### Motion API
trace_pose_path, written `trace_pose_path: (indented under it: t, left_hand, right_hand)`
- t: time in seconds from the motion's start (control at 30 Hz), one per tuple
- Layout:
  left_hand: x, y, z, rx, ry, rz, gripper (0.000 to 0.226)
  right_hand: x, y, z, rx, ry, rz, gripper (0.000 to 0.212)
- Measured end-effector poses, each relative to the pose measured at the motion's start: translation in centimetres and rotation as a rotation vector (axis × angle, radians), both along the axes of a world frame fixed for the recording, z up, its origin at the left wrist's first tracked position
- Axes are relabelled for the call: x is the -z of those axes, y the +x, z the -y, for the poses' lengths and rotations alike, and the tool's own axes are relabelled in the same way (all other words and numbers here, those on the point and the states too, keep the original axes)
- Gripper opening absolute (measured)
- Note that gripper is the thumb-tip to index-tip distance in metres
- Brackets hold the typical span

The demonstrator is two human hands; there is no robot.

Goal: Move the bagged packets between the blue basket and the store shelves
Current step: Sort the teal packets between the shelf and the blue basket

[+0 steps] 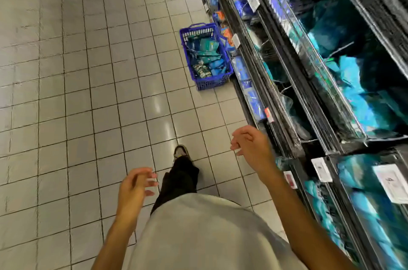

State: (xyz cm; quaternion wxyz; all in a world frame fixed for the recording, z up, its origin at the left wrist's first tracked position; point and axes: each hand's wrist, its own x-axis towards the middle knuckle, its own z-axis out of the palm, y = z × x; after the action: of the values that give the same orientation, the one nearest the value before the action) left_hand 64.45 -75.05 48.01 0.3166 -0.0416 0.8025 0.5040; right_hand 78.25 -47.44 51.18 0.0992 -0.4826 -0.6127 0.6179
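Both hands are seen low in the head view, held out in front of a pale shirt (198, 232), and nothing is held in either. The left hand (134, 188) is turned palm inward with its fingers loosely curved and spread, and only air is enclosed by them. The right hand (249, 144) is raised a little higher and further forward, its fingers relaxed and slightly bent, again with nothing gripped.

The blue basket (206, 84) is found well ahead of both hands, standing on the grey tiled floor (77, 93) just beside the foot of the store shelves (309, 71). It is filled with bagged packets (207, 55) in teal and blue wrapping, heaped loosely; their printing is too blurred to be read.

To the right of the right hand, the shelves are stocked with more teal and blue packets (364, 97) behind black wire fronts. White price tags (321, 169) are clipped along the shelf edges near the right forearm, and a larger white label (391, 182) is fixed further right; dark marks can be made out on them, but no word or brand can be read. A red tag (269, 115) is fixed just ahead of the right hand, also illegible.

Between the two hands a dark trouser leg (178, 179) and a shoe (181, 151) are seen on the tiles.
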Motion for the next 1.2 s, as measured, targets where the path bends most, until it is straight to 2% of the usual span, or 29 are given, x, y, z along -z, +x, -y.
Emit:
trace_pose_path:
  t: [0.2,0.3,0.53,0.7,0.8,0.87,1.03,1.2]
  left_hand:
    - [0.2,-10.6,-3.9,0.022,0.007,0.051,0.024]
    - [-0.1,-15.8,-7.2,0.088,0.032,0.060,0.025]
    - [-1.5,-26.1,-17.1,0.220,0.082,0.033,0.023]
    - [-1.7,-31.8,-25.5,0.280,0.080,0.002,0.025]
    - [-1.9,-34.5,-30.1,0.266,0.068,-0.007,0.026]
    - [-2.0,-35.7,-32.8,0.249,0.045,0.000,0.026]
    - [-1.5,-38.5,-37.7,0.177,0.007,0.021,0.027]
    - [-0.5,-41.4,-41.5,0.097,-0.020,0.064,0.024]
  right_hand:
    - [-1.3,-9.1,-2.1,-0.045,-0.003,0.059,0.011]
    - [-1.5,-11.5,-3.4,0.025,-0.028,0.062,0.013]
    - [0.2,-9.8,-6.8,0.280,-0.028,0.111,0.013]
    - [3.1,-9.7,-11.6,0.328,-0.031,0.192,0.015]
    - [5.3,-12.0,-16.1,0.355,-0.104,0.193,0.017]
    - [6.3,-14.1,-19.4,0.322,-0.130,0.197,0.017]
    - [6.6,-21.7,-27.2,0.159,-0.045,0.218,0.015]
    - [5.9,-31.3,-33.9,0.021,-0.087,0.141,0.008]
